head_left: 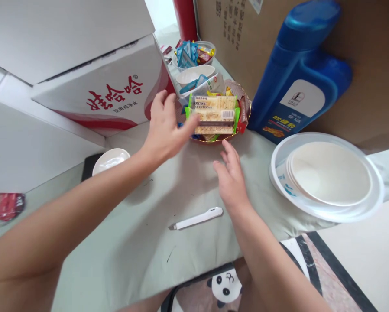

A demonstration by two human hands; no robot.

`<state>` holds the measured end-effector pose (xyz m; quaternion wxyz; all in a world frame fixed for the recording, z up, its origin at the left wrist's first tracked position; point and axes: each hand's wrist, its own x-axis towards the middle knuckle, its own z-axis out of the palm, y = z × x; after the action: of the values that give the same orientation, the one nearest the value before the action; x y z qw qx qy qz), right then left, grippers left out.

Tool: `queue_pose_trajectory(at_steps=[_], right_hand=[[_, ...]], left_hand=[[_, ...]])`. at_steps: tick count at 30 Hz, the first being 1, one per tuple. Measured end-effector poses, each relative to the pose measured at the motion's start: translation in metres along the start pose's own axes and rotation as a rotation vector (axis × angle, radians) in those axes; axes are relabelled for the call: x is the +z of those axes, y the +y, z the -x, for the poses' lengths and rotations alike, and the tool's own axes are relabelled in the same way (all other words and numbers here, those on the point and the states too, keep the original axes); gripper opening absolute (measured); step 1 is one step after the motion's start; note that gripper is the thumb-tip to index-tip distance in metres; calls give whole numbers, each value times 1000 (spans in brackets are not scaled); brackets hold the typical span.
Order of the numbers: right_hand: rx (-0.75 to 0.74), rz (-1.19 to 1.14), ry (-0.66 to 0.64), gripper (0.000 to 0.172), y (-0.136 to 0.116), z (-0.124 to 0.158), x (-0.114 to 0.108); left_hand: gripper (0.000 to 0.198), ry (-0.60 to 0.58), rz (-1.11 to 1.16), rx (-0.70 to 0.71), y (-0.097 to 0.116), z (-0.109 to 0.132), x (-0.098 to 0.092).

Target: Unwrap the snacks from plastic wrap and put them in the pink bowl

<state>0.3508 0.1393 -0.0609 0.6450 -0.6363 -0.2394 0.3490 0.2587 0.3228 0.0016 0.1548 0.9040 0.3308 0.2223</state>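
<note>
A gold-rimmed bowl (248, 104) at the back of the table is heaped with wrapped snacks. On top of the heap lies a soda biscuit packet (215, 113) with green ends. My left hand (166, 130) is at the bowl's left side, its fingers apart and its thumb in front of the packet's left end; whether it touches I cannot tell. My right hand (231, 175) is open just in front of the bowl, with nothing in it. A white utility knife (197, 218) lies on the table nearer to me, its tip pointing left.
White cartons (116, 95) stand at the left, with a small white bowl (110, 160) before them. A tub of snacks (209, 45) is behind. To the right are a blue jug (295, 73), a brown carton (370, 95) and white paper bowls (331, 173) in a plastic basin (311, 212).
</note>
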Motion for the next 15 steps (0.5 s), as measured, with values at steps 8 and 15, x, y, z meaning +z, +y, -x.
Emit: queue_pose_trajectory(at_steps=[8,15], right_hand=[[68,-74,-19,72,0,0,5],[85,-63,-8,73,0,-1,4]], left_hand=[[107,-107,-150,110,-3,25,40],[105,-44,-141,49,-4,13,52]])
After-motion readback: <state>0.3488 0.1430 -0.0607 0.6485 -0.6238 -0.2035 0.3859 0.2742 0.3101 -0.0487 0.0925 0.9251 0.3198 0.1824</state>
